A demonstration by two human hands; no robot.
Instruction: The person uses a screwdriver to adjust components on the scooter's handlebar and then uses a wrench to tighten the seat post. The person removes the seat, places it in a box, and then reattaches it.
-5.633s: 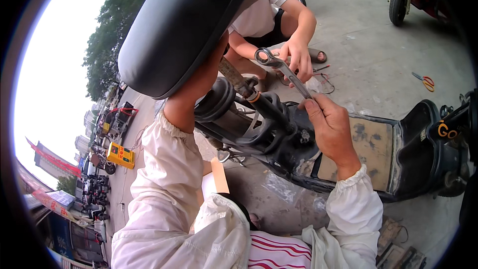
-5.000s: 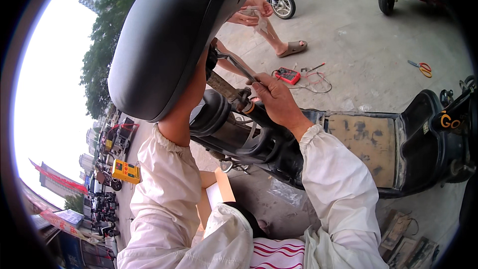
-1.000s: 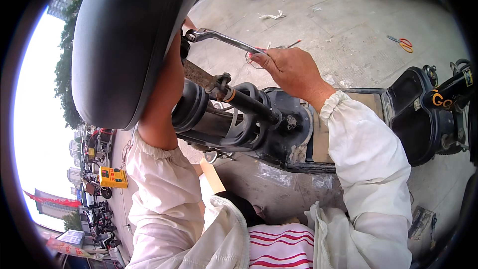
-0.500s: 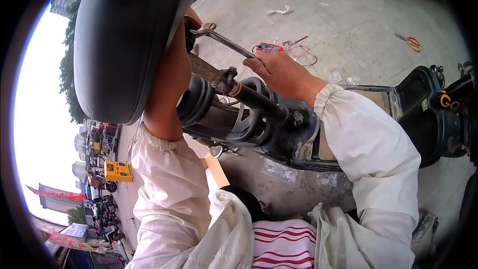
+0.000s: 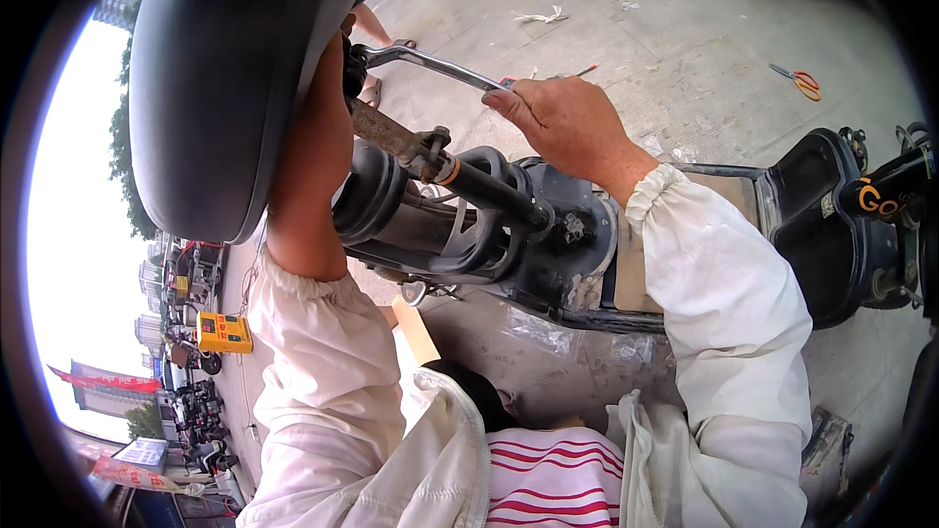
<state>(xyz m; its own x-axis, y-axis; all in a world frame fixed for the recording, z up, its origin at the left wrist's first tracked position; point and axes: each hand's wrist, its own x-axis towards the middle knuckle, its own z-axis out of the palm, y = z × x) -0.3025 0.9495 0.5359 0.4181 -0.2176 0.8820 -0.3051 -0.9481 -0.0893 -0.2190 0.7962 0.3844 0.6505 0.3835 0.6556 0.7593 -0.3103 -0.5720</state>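
Observation:
My right hand (image 5: 570,125) is closed around the end of a shiny metal wrench (image 5: 430,62). The wrench's far end meets a dark part beneath the black padded seat (image 5: 215,88). My left forearm (image 5: 311,166) reaches up behind the seat, close to that end. Nearly all of the left hand is hidden there, so its grip does not show. Below the wrench, a rusty-ended tube (image 5: 391,132) with a clamp runs down to the black frame of an electric scooter (image 5: 558,244), which extends right to its footboard and front end.
Orange-handled scissors (image 5: 805,85) lie on the concrete at the right. A white cloth strip (image 5: 541,16) lies farther off. Another person's sandalled foot (image 5: 372,90) is beyond the wrench. A yellow box (image 5: 224,332) and parked scooters stand at the left. Plastic wrap (image 5: 538,330) lies below the scooter.
My right hand has swung slightly up and right with the wrench, now covering most of the red meter on the ground. The view has shifted a little, and the seat appears farther left.

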